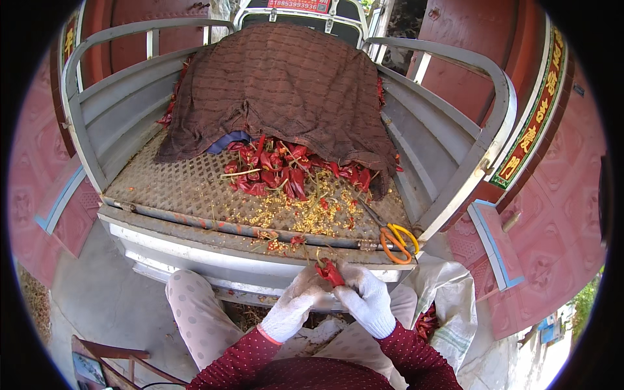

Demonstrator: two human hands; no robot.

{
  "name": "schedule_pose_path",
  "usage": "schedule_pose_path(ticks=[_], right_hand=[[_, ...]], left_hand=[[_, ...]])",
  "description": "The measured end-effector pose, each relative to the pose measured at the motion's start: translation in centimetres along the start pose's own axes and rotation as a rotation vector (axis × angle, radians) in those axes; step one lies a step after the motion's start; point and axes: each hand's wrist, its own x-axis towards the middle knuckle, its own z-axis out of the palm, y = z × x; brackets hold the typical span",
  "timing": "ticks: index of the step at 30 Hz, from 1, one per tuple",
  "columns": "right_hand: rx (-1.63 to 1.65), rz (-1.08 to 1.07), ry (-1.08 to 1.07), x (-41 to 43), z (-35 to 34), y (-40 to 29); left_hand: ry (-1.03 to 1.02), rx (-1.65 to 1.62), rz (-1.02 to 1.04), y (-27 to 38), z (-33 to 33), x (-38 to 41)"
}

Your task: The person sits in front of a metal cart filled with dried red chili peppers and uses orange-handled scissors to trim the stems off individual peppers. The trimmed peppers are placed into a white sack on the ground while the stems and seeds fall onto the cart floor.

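Both of my hands wear white knitted gloves and meet just in front of the tailgate. Between them is a dried red chili pepper [330, 273], its pale stem pointing up and away from me. The fingers of my left hand [294, 300] hold its left side, while my right hand [369, 296] grips its right, lower end. Scissors [396, 239] with orange and yellow handles lie at the right end of the tailgate, blades pointing into the truck bed. Dried red chilies [280, 168] form a pile on the bed, partly under a dark brown cloth [282, 87].
Yellow seeds [312, 214] and pepper scraps litter the textured metal bed [170, 170]. Grey side panels [424, 131] flank it, and the tailgate [195, 243] crosses before my knees. A white woven sack [453, 302] with red chilies stands at my right. A wooden chair [114, 358] is at lower left.
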Motion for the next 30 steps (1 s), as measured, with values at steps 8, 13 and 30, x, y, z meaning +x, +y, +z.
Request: schedule_pose_path(ticks=[8, 13, 30], right_hand=[[-0.29, -0.451, 0.06, -0.6, 1.9, 0.3], [-0.459, -0.622, 0.149, 2.1, -1.0, -2.2], [-0.316, -0.582, -0.089, 2.7, -2.4, -0.5]], left_hand=[[0.127, 0.461, -0.003, 1.0, -0.1, -0.4], [0.104, 0.441, -0.049, 1.5, 0.3, -0.4], [0.043, 0.942, -0.02, 0.8, 3.6, 0.0]])
